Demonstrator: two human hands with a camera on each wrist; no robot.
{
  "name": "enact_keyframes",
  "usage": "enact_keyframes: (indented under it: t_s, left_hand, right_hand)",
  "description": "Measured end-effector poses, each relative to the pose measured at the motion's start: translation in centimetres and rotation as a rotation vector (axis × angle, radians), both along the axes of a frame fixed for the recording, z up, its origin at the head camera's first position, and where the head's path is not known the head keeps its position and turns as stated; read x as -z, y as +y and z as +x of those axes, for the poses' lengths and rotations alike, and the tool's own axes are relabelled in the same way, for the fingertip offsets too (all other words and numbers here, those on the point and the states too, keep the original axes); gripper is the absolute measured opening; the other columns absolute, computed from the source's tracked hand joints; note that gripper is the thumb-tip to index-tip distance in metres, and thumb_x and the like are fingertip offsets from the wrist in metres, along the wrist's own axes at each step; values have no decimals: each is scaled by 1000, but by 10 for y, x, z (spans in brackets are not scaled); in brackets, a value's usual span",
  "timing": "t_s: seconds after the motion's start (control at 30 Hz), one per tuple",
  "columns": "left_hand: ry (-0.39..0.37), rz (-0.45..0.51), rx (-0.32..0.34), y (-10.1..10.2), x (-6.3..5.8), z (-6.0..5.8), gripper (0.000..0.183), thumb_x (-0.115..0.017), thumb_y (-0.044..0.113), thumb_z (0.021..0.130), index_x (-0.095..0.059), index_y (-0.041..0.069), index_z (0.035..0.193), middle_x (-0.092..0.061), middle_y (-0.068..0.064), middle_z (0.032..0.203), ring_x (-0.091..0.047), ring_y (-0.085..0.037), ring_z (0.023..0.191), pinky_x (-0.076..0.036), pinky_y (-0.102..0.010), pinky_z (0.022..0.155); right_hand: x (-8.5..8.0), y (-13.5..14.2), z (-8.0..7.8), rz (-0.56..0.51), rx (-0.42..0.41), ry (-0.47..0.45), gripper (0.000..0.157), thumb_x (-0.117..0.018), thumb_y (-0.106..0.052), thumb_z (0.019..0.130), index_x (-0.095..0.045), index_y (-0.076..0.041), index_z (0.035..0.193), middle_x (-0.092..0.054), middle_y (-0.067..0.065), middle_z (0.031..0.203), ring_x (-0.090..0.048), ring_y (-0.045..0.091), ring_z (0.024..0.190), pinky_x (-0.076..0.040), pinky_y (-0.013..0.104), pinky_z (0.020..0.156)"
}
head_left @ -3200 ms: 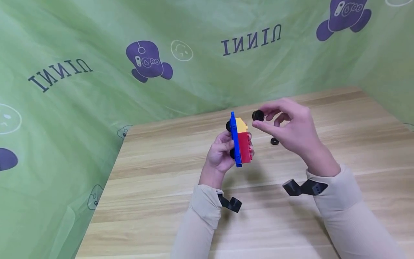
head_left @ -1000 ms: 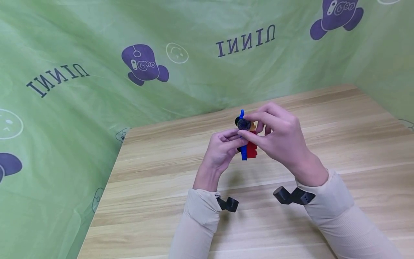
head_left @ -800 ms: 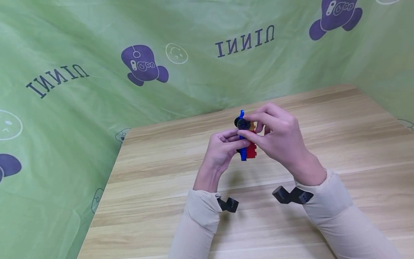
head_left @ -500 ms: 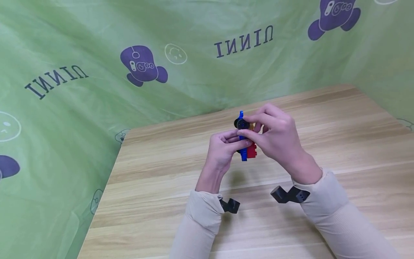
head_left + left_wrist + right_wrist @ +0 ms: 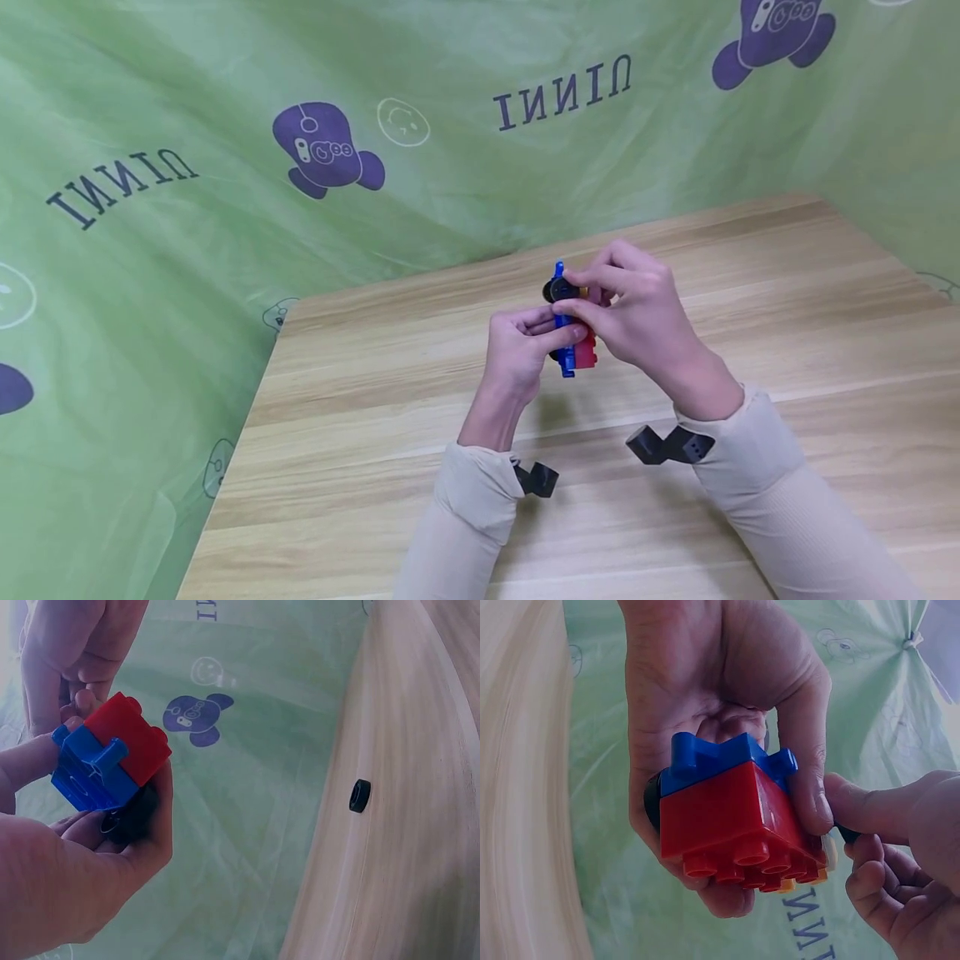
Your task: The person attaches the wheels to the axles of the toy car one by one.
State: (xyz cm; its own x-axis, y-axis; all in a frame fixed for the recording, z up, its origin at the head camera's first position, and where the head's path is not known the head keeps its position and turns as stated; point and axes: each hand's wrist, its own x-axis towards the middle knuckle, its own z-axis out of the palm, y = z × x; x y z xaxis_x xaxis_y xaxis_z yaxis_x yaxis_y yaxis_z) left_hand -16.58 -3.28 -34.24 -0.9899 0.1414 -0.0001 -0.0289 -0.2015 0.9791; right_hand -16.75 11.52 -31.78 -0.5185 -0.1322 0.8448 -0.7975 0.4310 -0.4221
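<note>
Above the table, my left hand (image 5: 516, 354) grips a toy car built of bricks, with a blue base (image 5: 84, 776) and a red block (image 5: 720, 814) on top. Yellow studs (image 5: 802, 881) show at its far end. A black wheel (image 5: 133, 817) sits on the base near my left palm in the left wrist view. From the right, my right hand (image 5: 645, 312) pinches another black wheel (image 5: 562, 289) between thumb and index finger, against the base's upper part. Its fingers cover much of the yellow part. How far that wheel is seated I cannot tell.
A loose black wheel (image 5: 360, 796) lies on the wooden table (image 5: 360, 433), seen in the left wrist view; in the head view the right hand hides it. A green printed cloth (image 5: 225, 250) hangs behind the table. Both wrists carry black cameras (image 5: 670, 445).
Since the oldest frame, the right hand has brought its black wheel left onto the car. The left hand has shifted its grip on the car. Over the last second both hands barely move.
</note>
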Motion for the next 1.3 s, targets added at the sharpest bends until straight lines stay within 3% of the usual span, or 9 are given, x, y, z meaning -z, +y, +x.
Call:
enact_keyframes:
  t_s: [0.3, 0.5, 0.77, 1.0, 1.13, 1.3]
  left_hand:
    - [-45, -23, -50, 2, 4, 1, 33, -77, -11, 80, -72, -9, 113, -72, -29, 106, -75, -33, 99, -61, -37, 87]
    - [-23, 26, -54, 2, 10, -3, 33, -76, -11, 81, -71, -11, 114, -71, -29, 109, -74, -32, 101, -60, -37, 90]
    - [-56, 94, -87, -7, 15, -13, 35, -75, -12, 80, -71, -11, 114, -73, -28, 105, -77, -23, 91, -61, -34, 87]
    - [-66, 185, -146, -21, 7, -18, 37, -73, -11, 82, -67, -13, 119, -75, -25, 106, -76, -20, 84, -60, -36, 91]
    - [-39, 238, -124, -27, 2, -17, 39, -72, -10, 83, -65, -13, 122, -74, -24, 108, -77, -22, 83, -58, -40, 96]
    - [-23, 269, -109, -30, -3, -15, 38, -71, -8, 86, -64, -13, 123, -73, -26, 111, -77, -25, 85, -56, -43, 99]
  right_hand:
    - [6, -6, 0, 23, 69, -44, 30, -92, 3, 64, -77, 10, 89, -59, 14, 71, -51, 16, 59, -36, 9, 56]
    - [8, -8, -4, 20, 80, -72, 32, -92, 1, 64, -77, 9, 92, -62, 15, 72, -52, 16, 59, -35, 9, 57]
    - [6, -6, -7, 48, 83, -153, 37, -92, -4, 65, -78, 4, 98, -66, 13, 76, -52, 13, 59, -37, 8, 56]
    - [1, 17, -16, -15, 124, -196, 34, -91, -3, 68, -79, 2, 100, -74, 16, 82, -51, -4, 62, -42, 4, 60]
    - [11, 40, -30, -9, 197, -402, 30, -90, -11, 74, -80, -2, 101, -77, 19, 92, -51, -10, 62, -42, 7, 57]
    - [37, 69, -51, 109, 225, -777, 41, -86, -27, 81, -76, -5, 114, -75, 21, 106, -60, 6, 71, -46, 19, 55]
